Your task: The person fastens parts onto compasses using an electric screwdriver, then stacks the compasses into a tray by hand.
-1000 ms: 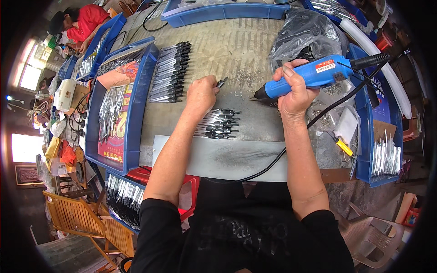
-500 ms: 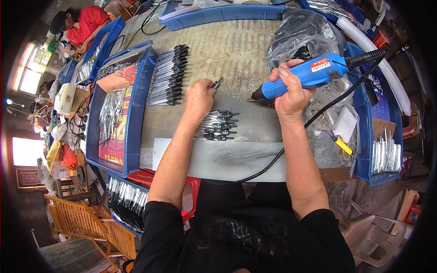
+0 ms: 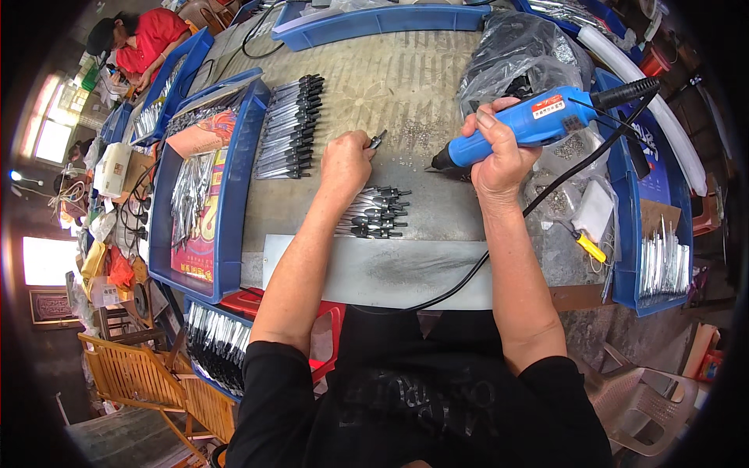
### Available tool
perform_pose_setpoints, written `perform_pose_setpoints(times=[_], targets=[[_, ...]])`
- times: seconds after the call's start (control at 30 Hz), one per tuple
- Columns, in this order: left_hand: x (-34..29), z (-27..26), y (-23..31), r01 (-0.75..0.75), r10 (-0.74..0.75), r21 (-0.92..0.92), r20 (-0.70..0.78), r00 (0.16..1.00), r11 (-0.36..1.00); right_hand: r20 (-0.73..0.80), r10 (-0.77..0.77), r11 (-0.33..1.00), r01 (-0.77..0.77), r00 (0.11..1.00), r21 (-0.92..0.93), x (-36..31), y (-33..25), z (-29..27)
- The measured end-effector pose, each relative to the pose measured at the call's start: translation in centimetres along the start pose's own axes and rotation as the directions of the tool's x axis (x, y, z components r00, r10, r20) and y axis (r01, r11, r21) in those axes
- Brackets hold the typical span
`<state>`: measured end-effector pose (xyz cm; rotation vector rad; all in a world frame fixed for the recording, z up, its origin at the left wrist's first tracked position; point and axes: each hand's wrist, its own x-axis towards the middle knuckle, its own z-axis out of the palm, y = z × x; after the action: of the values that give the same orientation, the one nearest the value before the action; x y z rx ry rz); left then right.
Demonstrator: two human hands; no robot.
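Observation:
My right hand (image 3: 505, 162) is wrapped round a blue electric screwdriver (image 3: 538, 117), whose black nose points down-left to the worktop. Near that tip lie many tiny metal parts, perhaps screws (image 3: 424, 139). My left hand (image 3: 346, 164) is closed on a slim part with a dark end (image 3: 378, 140); the fist hides most of it. Left of this hand, silver parts with black ends (image 3: 289, 129) lie in a neat row. A smaller bunch of similar parts (image 3: 376, 212) rests just right of my left forearm.
Blue trays of metal parts stand at the left (image 3: 253, 164), far edge (image 3: 382, 23) and right (image 3: 624, 257). Plastic bags (image 3: 519, 54) and a yellow-handled tool (image 3: 591, 248) lie at the right. The screwdriver's black cable (image 3: 562, 187) crosses my right forearm. A person in red (image 3: 160, 39) sits far left.
My left hand has shifted slightly right and away from me, turning so that the part in it shows less. The right hand and screwdriver have barely moved.

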<state>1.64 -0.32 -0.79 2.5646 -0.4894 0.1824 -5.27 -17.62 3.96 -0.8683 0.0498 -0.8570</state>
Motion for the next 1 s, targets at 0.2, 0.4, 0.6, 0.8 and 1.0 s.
perform_pose_setpoints(times=[0.2,0.4,0.6,0.8,1.0], targets=[[0.2,0.0,0.5,0.074,-0.074,-0.001,0.030,0.997,0.997,0.008,0.014,1.000,-0.014,1.000,-0.026,0.1,-0.1,0.0],[0.0,0.1,0.4,0.071,-0.073,0.036,0.031,0.997,0.997,0.031,0.001,1.000,0.000,1.000,-0.030,0.0,0.0,0.4],[-0.5,0.9,-0.4,-0.072,0.078,0.086,-0.068,0.995,0.994,0.137,0.032,0.999,-0.031,0.990,-0.006,-0.3,1.2,2.9],[-0.6,0.5,0.0,-0.046,0.051,0.053,-0.082,0.995,0.998,0.201,-0.008,0.996,0.025,0.980,-0.081,0.6,3.5,5.8],[-0.5,0.9,-0.5,-0.038,0.041,0.044,-0.066,0.997,0.998,0.233,0.025,0.984,0.017,0.972,-0.176,0.7,5.5,7.0]])
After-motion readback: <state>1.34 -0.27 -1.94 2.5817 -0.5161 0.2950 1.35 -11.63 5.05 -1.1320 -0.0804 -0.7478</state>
